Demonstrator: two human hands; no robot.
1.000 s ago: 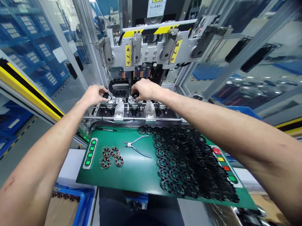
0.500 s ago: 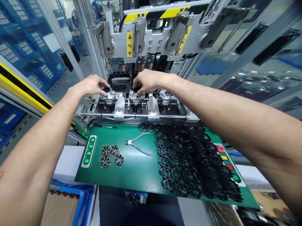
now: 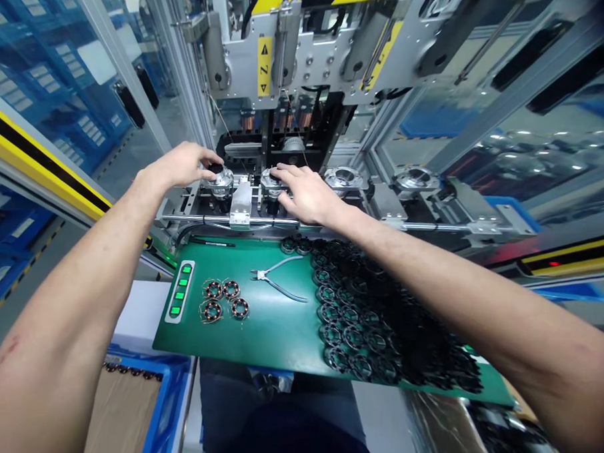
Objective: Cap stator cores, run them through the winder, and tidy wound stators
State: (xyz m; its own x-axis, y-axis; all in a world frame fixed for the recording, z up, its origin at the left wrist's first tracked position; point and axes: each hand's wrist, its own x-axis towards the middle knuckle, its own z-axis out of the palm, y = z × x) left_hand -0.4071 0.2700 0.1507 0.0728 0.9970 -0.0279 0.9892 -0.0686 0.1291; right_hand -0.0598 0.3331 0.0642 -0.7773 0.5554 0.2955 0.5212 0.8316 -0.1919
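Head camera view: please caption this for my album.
Left hand and right hand at metal fixtures beyond a green board bearing pliers.

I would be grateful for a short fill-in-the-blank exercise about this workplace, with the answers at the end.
The worktop is ____ in colour.
It carries ____ copper-wound rings.
The massed rings right of the pliers are ____.
The hand at the leftmost fixture is the person's ____ one.
Answers: green; four; black; left.

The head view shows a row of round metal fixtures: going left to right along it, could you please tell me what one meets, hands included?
Left hand, leftmost fixture, silver bracket, second fixture, right hand, third fixture, another bracket, fourth fixture.
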